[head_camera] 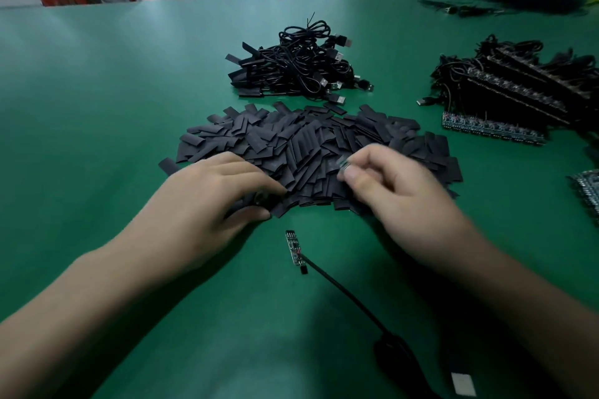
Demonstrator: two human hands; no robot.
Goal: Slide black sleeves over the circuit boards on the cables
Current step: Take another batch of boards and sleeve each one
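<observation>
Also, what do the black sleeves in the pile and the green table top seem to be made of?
Black sleeves: probably thin flexible plastic, like heat-shrink tubing; they look matte and flattened, and some are bent. Green table top: seemingly a smooth rubber or vinyl mat, given its soft sheen; which one, I cannot tell.

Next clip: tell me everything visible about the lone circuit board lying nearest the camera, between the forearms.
The circuit board is a narrow dark strip with tiny components, bare, with no sleeve on it. It lies flat on the green table, just nearer than the sleeve pile. A black cable leaves its near end toward lower right. The left hand and right hand do not touch it.
</observation>
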